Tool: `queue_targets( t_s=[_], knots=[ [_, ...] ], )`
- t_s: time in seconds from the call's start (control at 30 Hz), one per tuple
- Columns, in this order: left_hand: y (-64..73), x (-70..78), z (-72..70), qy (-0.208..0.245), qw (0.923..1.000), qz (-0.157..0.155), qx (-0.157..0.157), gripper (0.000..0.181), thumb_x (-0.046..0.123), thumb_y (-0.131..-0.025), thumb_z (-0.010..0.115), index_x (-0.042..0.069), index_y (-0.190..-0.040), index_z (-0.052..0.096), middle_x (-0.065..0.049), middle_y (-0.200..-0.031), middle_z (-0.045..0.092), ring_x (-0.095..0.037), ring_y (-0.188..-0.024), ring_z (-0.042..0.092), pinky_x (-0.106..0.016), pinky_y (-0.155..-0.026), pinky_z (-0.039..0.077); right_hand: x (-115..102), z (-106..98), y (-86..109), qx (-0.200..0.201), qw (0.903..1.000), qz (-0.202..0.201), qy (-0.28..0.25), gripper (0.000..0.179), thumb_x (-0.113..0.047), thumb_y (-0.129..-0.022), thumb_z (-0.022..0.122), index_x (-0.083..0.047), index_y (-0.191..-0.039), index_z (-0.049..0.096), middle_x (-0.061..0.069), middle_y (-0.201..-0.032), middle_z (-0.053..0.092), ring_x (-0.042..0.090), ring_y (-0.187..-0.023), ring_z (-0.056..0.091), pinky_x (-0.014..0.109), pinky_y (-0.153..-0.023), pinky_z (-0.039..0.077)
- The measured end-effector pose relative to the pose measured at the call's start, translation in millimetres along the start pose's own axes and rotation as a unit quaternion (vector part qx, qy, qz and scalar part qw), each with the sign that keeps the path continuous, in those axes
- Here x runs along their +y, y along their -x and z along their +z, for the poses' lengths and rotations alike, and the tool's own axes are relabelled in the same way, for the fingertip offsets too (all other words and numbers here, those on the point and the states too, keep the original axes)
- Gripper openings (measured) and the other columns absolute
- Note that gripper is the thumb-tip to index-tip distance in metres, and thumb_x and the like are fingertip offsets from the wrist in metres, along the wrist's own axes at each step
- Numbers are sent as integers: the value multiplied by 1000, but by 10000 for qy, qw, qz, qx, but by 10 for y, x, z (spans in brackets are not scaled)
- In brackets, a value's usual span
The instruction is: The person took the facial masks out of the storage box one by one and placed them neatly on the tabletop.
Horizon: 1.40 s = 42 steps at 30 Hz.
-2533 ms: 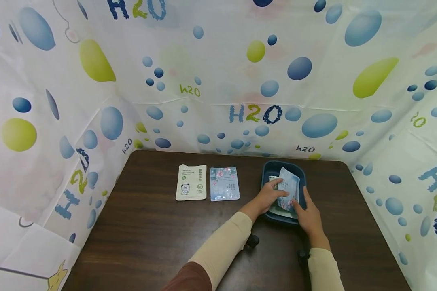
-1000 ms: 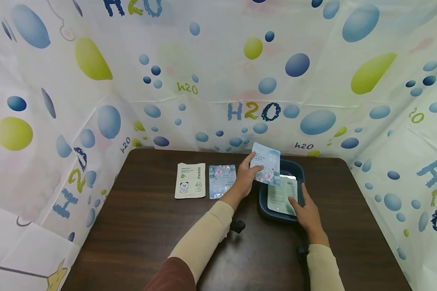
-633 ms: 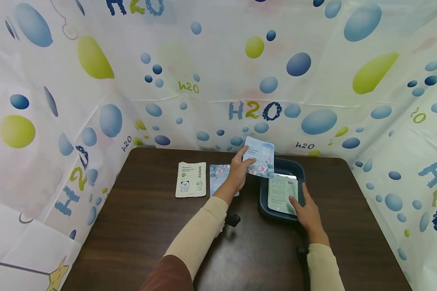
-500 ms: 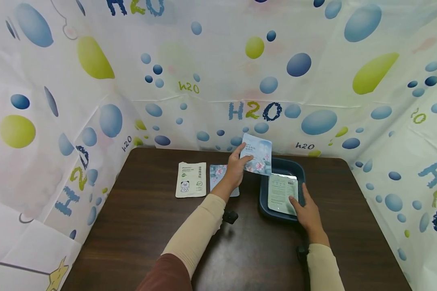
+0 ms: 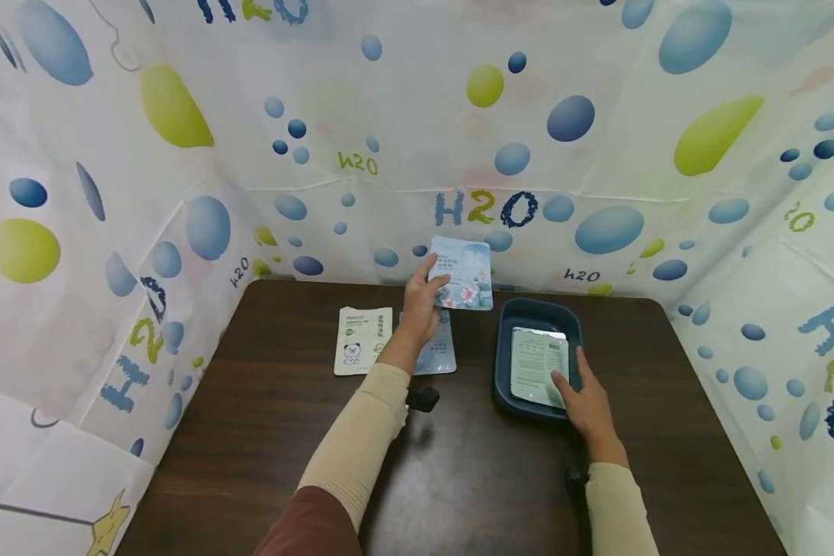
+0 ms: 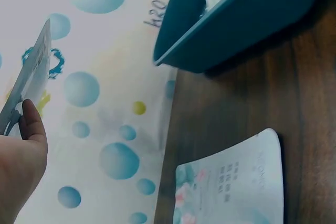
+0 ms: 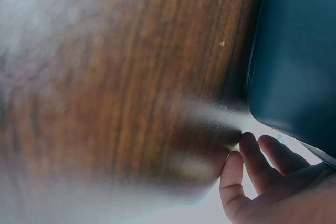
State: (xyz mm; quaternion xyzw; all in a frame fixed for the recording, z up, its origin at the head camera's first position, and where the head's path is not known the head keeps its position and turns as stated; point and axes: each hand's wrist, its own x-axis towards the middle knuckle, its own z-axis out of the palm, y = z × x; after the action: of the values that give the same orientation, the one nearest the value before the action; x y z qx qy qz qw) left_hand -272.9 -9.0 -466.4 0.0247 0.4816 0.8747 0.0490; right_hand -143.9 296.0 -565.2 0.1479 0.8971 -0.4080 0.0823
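Note:
Between thumb and fingers my left hand [image 5: 420, 305] pinches a light blue flowered sachet [image 5: 467, 274], raised above the table's back edge. In the left wrist view the sachet [image 6: 32, 77] is seen nearly edge-on. My right hand [image 5: 589, 401] holds the right rim of a dark blue plastic basin [image 5: 506, 386], thumb over the rim and fingers along the outer wall. Inside the basin lies a pale green sachet [image 5: 538, 367] with printed text. Under my left forearm another blue flowered sachet [image 5: 441, 351] lies partly hidden. Left of it is a cream sachet with a bear [image 5: 361, 340].
The dark brown wooden table [image 5: 250, 432] has its back edge against a white curtain [image 5: 417, 116] with blue and green spots. A small black device [image 5: 422, 399] sits at my left wrist, and another [image 5: 575, 479] at the right one.
My left hand has lifted the blue sachet out of the basin and carried it left, uncovering the pale green sachet. My right hand has stayed at the basin's rim.

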Motion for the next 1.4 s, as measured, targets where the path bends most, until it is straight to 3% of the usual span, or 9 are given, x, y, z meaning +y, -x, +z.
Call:
queue_targets(
  t_s=[0.1,0.2,0.47,0.93,1.4],
  knots=[
    [-8,70,-49,21,9999,89,113,61,5,-103,51,12,-160,32,-2,-173,12,-21,-159,15,-33,-121,35,-11,-9,-6,-9,10000,-3,22,89,-66,-100,45,-36,-163,-10,19,-172,2,50,-156,8,72,-122,11],
    [-20,129,-89,253,9995,115,147,61,4,-102,51,12,-160,32,-2,-172,17,-22,-158,21,-39,-125,30,-15,-11,-13,-13,10000,-16,44,90,-67,-99,45,-35,-163,-10,19,-172,2,50,-156,8,71,-122,11],
    [-18,269,-179,426,9986,201,242,62,3,-103,49,11,-161,29,-4,-168,28,-20,-151,37,-33,-120,38,-15,-8,-5,24,10000,-30,6,89,-66,-100,45,-34,-163,-9,20,-172,3,50,-156,8,71,-122,12],
    [12,469,-385,541,9962,379,568,60,4,-103,48,11,-160,30,-5,-169,25,-22,-154,31,-35,-125,32,-14,-4,14,25,10000,-25,23,89,-65,-100,45,-34,-163,-9,18,-172,3,49,-157,8,70,-122,11],
    [61,594,-661,441,9930,569,935,57,5,-105,48,11,-159,33,-5,-168,28,-20,-153,34,-32,-122,35,-9,-13,23,9,10000,-35,50,89,-66,-100,45,-34,-163,-10,18,-172,2,49,-157,8,71,-122,11]
  ],
)
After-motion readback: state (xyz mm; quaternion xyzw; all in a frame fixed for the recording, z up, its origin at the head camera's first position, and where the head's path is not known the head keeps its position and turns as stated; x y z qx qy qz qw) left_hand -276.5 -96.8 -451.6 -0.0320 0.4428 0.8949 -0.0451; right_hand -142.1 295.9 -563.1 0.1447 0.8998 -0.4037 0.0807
